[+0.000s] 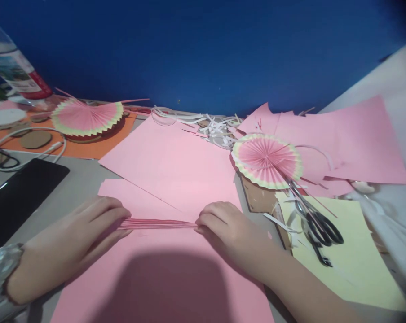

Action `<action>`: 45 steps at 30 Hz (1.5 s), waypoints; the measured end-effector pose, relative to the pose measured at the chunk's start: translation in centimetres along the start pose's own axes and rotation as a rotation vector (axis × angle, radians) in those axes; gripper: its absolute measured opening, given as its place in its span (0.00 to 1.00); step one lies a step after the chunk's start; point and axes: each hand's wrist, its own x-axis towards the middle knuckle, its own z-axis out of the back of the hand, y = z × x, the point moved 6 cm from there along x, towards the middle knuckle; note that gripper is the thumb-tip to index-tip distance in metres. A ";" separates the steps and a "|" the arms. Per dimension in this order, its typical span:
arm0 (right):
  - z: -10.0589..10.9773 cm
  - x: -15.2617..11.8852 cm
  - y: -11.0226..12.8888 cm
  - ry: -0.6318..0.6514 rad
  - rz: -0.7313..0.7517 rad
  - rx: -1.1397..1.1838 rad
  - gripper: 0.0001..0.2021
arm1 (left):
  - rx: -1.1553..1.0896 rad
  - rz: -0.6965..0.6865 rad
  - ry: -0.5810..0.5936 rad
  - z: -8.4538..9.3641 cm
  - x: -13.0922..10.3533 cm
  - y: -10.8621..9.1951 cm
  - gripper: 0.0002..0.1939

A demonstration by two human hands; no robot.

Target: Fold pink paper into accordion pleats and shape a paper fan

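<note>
A pink paper (161, 223) folded into narrow accordion pleats lies crosswise in front of me. My left hand (98, 224) pinches its left end between thumb and fingers. At the opposite end, my right hand (223, 226) grips the pleats the same way. Beneath and in front of the hands spreads a flat pink sheet (85, 291), partly in shadow. More pink paper (172, 166) lies just beyond the pleats. Whether the pleated part joins one of these sheets I cannot tell.
Right of my hands are a pleated pink-and-yellow paper rosette (266, 157), black-handled scissors (320, 226) and a pale yellow sheet (351, 264). On the left are a phone (28, 193), a white cable (24, 129), another pleated fan (88, 119) and a bottle (17, 67). A blue wall (203, 49) stands behind.
</note>
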 end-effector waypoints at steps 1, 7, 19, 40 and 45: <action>0.0 0.0 0.0 -0.005 0.005 -0.002 0.09 | 0.000 -0.019 -0.013 0.1 0.0 0.0 0.10; 0.5 0.1 -0.3 -0.020 0.008 -0.037 0.07 | -0.003 -0.110 -0.052 0.3 0.0 -0.4 0.09; 0.6 -0.5 -0.5 0.015 0.096 -0.161 0.08 | 0.127 -0.188 -0.131 1.3 -0.7 -0.9 0.20; 0.5 -0.4 -0.2 -0.001 0.121 -0.218 0.10 | 0.020 -0.190 -0.084 1.0 -0.3 -0.9 0.19; 0.6 -0.6 0.4 -0.029 0.182 -0.307 0.08 | 0.082 -0.217 -0.116 1.0 -1.0 -1.2 0.21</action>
